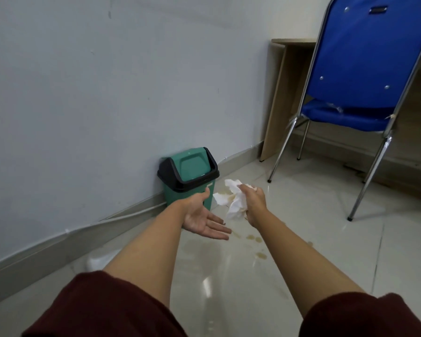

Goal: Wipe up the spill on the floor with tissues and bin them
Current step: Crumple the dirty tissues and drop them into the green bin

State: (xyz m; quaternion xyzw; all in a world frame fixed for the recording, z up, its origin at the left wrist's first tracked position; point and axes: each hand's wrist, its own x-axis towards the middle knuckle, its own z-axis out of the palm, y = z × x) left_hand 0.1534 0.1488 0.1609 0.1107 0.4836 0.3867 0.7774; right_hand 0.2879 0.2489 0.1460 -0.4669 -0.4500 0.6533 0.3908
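Tissues: a crumpled white wad, stained yellowish in places, held in the air just right of the bin and above the floor; judged light, soft and limp, weakened where wet and likely to tear or drip if pulled; best taken around the bunched middle, not by the loose hanging corners.

Right hand: fingers closed around the upper part of the wad; loose ends are left trailing below and to the left.

Left hand: palm up, fingers spread and nearly straight; nothing is held; it is placed just below and left of the wad, close in front of the bin.

Bin: green, with a black rim and a swing lid shown closed; set against the wall.

Spill: yellowish drops and a thin wet film are seen on the tiles beneath the forearms; wiping is judged unfinished.

Chair: blue, metal-legged, well to the right.
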